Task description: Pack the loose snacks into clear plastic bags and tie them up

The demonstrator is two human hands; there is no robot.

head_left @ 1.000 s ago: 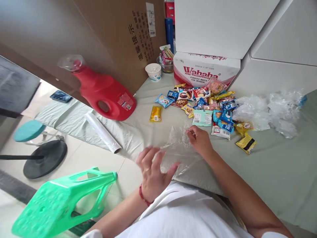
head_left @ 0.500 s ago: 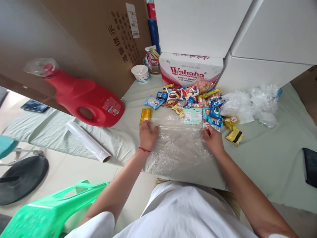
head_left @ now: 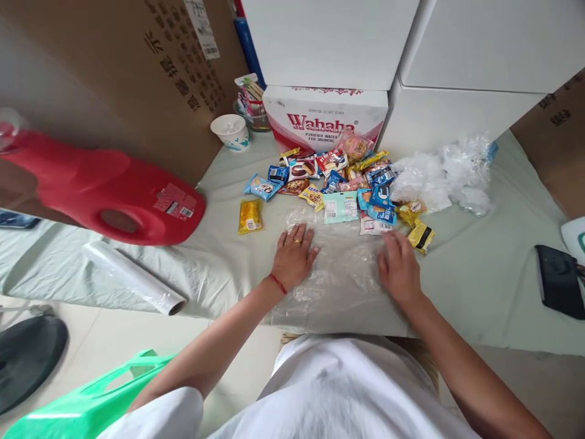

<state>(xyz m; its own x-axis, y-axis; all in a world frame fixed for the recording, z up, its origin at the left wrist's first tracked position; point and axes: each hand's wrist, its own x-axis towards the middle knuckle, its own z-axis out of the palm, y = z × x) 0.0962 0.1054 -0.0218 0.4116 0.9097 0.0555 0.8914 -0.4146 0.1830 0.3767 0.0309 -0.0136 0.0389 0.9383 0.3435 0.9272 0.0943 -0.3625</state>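
A sheet of clear plastic film (head_left: 340, 268) lies wrinkled on the cloth-covered table in front of me. My left hand (head_left: 293, 255) rests flat on its left part, fingers stretched out. Over the right edge of the film is my right hand (head_left: 401, 268), its fingers loosely bent and parted from the thumb, with nothing seen between them. Just beyond the film sit a mint-green packet (head_left: 340, 208) and a pile of small wrapped snacks (head_left: 315, 174). One yellow packet (head_left: 251, 216) lies apart to the left. Near my right fingers is a yellow-and-black packet (head_left: 421, 236).
At the left stand a red jug (head_left: 119, 195) and a roll of cling film (head_left: 134, 277). A Wahaha carton (head_left: 325, 119) and a paper cup (head_left: 231, 132) are at the back. Crumpled clear plastic (head_left: 441, 177) lies back right, a black phone-like object (head_left: 560, 280) far right.
My left hand has moved right off the yellow packet's edge and spread flat on the film. My right hand has loosened its pinch on the film's edge. The view has shifted slightly right.
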